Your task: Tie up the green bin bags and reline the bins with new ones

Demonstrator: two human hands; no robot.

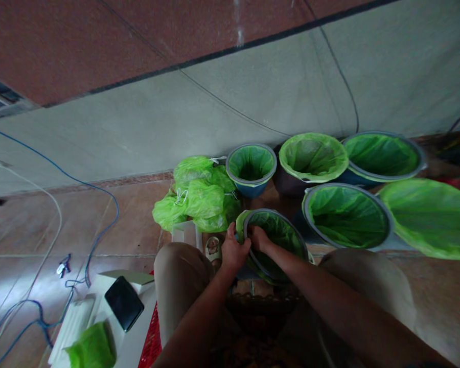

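Observation:
Between my knees stands a small trash bin [304, 244] with a grey rim, lined with a green bin liner [275, 228]. My left hand [234, 251] is at the bin's left side, its fingers closed on the liner's edge folded outside the rim. My right hand [258, 238] reaches over the bin's mouth, fingers closed at the inside of the same left rim, where the liner passes over. The right fingertips are partly hidden. Just left of my left hand is a pile of green knotted bags [205, 198] with white ties.
Several lined bins stand ahead and right, including a small blue bin [252, 190] and a grey-rimmed bin [347, 214]. A grey wall [138, 122] runs behind them. At left lie a phone [124, 303], a green bundle [92, 347], keys [64, 266] and a blue cable [117, 209].

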